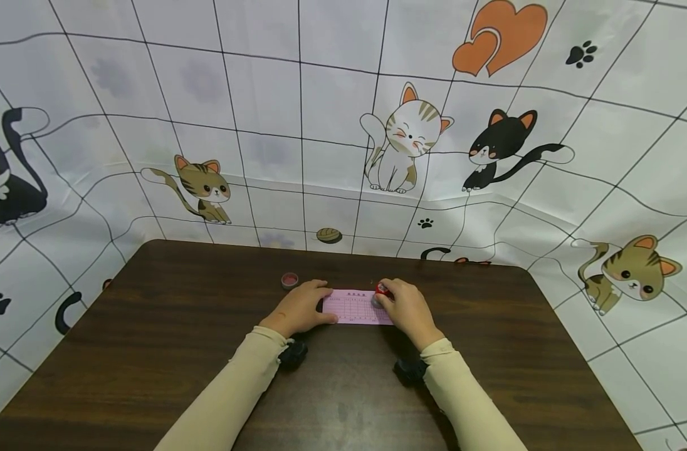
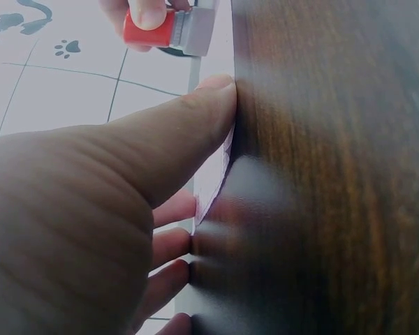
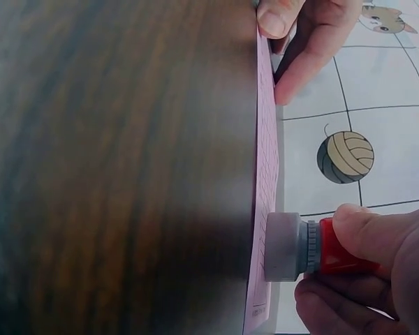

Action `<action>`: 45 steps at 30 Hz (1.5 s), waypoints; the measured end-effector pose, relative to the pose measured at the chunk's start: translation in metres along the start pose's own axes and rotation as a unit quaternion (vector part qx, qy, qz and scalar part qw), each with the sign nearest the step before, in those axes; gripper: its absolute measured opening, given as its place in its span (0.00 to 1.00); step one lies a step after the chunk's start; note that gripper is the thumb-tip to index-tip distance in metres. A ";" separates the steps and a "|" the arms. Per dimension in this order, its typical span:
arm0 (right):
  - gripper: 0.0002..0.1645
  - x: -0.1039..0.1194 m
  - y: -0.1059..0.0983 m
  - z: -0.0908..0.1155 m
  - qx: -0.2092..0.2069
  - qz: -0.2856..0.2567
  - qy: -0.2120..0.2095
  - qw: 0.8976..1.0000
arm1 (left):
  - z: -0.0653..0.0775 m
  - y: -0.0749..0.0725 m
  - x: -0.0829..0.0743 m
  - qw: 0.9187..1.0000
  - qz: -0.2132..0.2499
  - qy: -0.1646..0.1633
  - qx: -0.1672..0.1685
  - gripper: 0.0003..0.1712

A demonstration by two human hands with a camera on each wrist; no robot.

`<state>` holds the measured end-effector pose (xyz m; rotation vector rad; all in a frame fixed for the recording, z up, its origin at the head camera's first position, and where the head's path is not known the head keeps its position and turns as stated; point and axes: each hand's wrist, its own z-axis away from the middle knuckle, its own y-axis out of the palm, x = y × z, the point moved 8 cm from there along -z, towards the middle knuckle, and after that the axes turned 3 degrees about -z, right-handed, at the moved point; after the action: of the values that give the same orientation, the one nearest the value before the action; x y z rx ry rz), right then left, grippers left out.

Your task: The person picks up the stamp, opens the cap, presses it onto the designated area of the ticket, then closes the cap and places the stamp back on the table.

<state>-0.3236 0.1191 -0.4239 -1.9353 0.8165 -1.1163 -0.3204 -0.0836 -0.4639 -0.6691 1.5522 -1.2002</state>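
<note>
A pink printed form pad (image 1: pixel 351 307) with a table grid lies flat on the brown table. My right hand (image 1: pixel 409 311) grips a stamp by its red handle (image 3: pixel 339 246). The stamp's grey base (image 3: pixel 282 247) is down at the pad's surface, toward its right end. At the pad's left end rests my left hand (image 1: pixel 303 309), fingers spread and thumb on the near edge. In the left wrist view the left thumb (image 2: pixel 188 129) lies along the paper's edge, with the other fingertips touching the table beyond.
A small round container with a red inside (image 1: pixel 289 280) stands on the table (image 1: pixel 180 338), left of and behind the pad. Behind the table hangs a white gridded sheet with cartoon cats (image 1: pixel 402 141). Dark wrist devices (image 1: pixel 409 372) sit under both wrists.
</note>
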 end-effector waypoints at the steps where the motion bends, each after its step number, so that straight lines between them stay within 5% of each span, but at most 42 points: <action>1: 0.12 0.000 0.000 0.000 0.000 0.000 0.000 1.000 | 0.000 0.000 0.000 1.000 0.000 0.001 -0.001 0.42; 45: 0.14 -0.004 0.003 0.001 0.005 0.004 0.010 1.000 | 0.004 0.001 -0.004 1.000 0.012 0.017 0.021 0.40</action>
<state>-0.3253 0.1209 -0.4283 -1.9136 0.8260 -1.1351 -0.3148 -0.0811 -0.4629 -0.6037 1.5546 -1.2299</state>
